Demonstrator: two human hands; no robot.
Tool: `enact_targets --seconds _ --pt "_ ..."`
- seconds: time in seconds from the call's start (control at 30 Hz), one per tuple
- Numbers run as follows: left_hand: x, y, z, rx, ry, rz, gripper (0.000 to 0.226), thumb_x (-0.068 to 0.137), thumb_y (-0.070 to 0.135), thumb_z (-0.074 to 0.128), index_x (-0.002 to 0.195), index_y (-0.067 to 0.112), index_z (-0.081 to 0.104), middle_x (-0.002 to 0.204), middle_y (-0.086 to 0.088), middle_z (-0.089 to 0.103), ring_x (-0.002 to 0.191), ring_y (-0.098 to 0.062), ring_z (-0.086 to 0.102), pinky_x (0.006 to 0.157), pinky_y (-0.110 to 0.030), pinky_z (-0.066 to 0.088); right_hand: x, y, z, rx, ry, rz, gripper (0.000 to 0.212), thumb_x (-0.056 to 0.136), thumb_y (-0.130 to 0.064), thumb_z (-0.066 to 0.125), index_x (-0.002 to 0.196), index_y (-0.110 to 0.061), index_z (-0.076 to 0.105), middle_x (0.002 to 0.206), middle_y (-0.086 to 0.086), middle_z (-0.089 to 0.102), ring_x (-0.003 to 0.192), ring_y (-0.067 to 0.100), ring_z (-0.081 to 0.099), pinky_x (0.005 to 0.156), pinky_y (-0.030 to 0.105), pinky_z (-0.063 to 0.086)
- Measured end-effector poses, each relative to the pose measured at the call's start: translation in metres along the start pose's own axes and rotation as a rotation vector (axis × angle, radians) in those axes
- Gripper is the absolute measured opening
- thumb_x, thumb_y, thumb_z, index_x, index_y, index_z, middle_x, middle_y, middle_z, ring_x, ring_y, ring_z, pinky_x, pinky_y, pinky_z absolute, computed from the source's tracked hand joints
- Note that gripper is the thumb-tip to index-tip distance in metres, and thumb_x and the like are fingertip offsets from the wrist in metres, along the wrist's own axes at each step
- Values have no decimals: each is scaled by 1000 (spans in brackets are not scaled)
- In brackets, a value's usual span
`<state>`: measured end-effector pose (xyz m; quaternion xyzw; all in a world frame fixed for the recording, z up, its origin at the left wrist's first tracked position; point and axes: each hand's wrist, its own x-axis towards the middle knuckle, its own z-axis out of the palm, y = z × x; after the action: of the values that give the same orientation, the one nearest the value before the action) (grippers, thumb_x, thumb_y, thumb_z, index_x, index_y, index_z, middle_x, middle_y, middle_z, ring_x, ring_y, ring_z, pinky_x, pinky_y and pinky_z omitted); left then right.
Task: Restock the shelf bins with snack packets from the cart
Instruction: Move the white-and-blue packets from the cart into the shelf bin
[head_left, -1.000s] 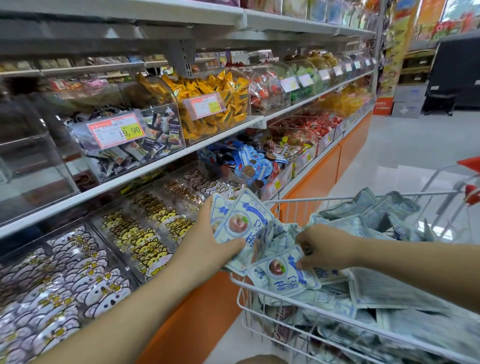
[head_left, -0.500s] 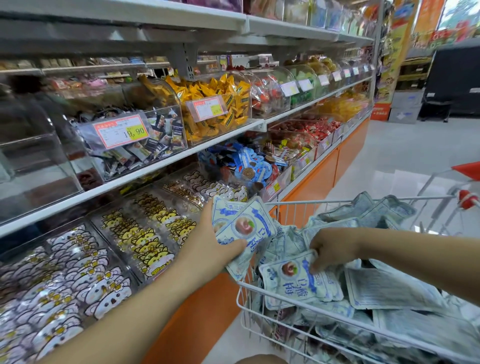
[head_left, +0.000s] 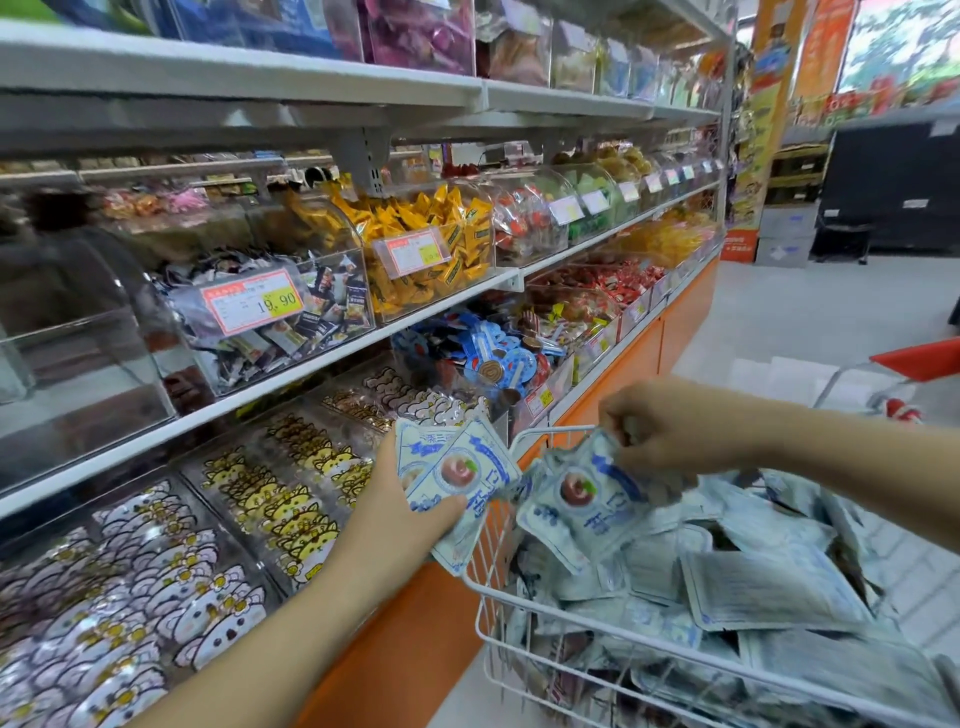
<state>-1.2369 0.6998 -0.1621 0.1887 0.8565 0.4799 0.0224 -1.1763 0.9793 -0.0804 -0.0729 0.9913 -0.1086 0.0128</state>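
A white wire cart (head_left: 524, 642) at the lower right is heaped with pale blue-and-white snack packets (head_left: 769, 587). My left hand (head_left: 410, 509) grips a small stack of these packets (head_left: 457, 467) just left of the cart's rim, thumb across the front one. My right hand (head_left: 670, 426) pinches the top corner of one more packet (head_left: 582, 499), which hangs lifted above the heap. Clear shelf bins (head_left: 291, 499) of other snacks fill the lower shelf to the left.
Shelves of clear bins run along the left: a dark-packet bin with a 19.90 price tag (head_left: 252, 306), a yellow-packet bin (head_left: 431, 244), blue round snacks (head_left: 493, 358). An orange base panel (head_left: 415, 634) runs below. The pale aisle floor (head_left: 810, 322) stretches to the right.
My right hand has risen out of the heap, lifting one packet by its corner toward the stack. My left hand keeps its stack in much the same place. The camera tilted up.
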Motion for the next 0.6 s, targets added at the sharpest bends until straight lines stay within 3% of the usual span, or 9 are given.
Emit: enact_targets --seconds 0.07,0.17,0.23,0.3,0.4,0.5,0.6 --pt "1 1 -5 -26 25 -8 81 89 21 72 150 29 20 132 13 60 97 9 60 65 -5 45 0 -23 -28 52 40 -111 17 88 -10 66 77 -16 54 66 -6 55 55 -1 52 51 15 42" --pt "-7 7 -23 -75 70 -24 109 88 32 75 154 46 -10 147 15 46 114 -1 60 74 -15 48 3 -55 -49 142 -92 -264 24 91 -16 69 77 -27 54 70 -4 59 61 8 55 59 27 48" --pt "-17 10 -40 -99 87 5 115 85 40 76 149 54 -18 145 21 46 113 4 60 75 -18 50 7 -75 -47 180 -150 -347 19 92 -20 70 83 -30 56 73 -1 61 66 19 60 66 41 51" --pt "-32 14 -57 -73 96 42 110 85 49 73 143 64 -19 143 36 39 111 19 53 78 -15 50 14 -93 -40 222 -157 -405 15 94 -22 69 88 -28 57 76 4 59 65 19 60 66 41 50" --pt "-55 15 -84 34 114 111 84 91 47 66 135 75 0 139 50 18 101 38 39 74 -4 43 26 -120 -31 276 -125 -485 20 95 -25 67 85 -37 54 73 -2 54 62 17 52 63 36 47" --pt "-72 7 -112 51 161 187 48 97 28 64 129 57 45 125 50 47 113 32 41 82 3 36 38 -147 -25 324 -73 -538 15 96 -27 66 89 -35 55 86 7 54 66 14 47 63 29 42" --pt "-92 9 -139 -26 199 139 27 99 12 60 108 35 69 114 42 61 112 23 52 88 3 36 48 -178 -24 316 8 -624 15 95 -28 66 89 -38 56 96 -2 55 79 15 52 71 28 44"
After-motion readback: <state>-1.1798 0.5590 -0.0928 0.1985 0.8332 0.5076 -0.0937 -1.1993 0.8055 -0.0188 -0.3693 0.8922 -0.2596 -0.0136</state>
